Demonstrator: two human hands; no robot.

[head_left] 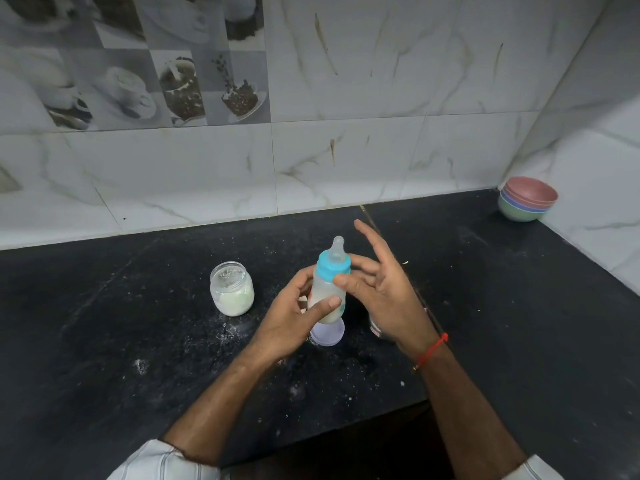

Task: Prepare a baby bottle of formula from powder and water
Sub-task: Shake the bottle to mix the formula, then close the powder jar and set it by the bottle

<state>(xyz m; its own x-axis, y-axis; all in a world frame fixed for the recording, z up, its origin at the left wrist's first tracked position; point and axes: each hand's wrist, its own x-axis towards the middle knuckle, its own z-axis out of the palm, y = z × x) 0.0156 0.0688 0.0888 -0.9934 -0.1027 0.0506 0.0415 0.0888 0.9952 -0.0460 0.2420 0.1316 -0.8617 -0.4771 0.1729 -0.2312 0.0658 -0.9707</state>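
Observation:
A baby bottle (328, 289) with a blue collar and clear teat holds milky liquid and is raised a little above the black counter. My left hand (294, 320) grips its lower body, thumb across the front. My right hand (381, 289) rests against the bottle's right side below the collar with the thumb touching it and the fingers spread apart. A glass jar (231, 288) of white powder stands open to the left. The bottle's translucent cap (327, 335) lies on the counter under the bottle.
A steel container (378, 329) is mostly hidden behind my right wrist. Stacked coloured bowls (527, 199) sit in the far right corner. Spilled powder dots the black counter (138, 341). Marble-tiled walls close off the back and right. The counter edge runs near me.

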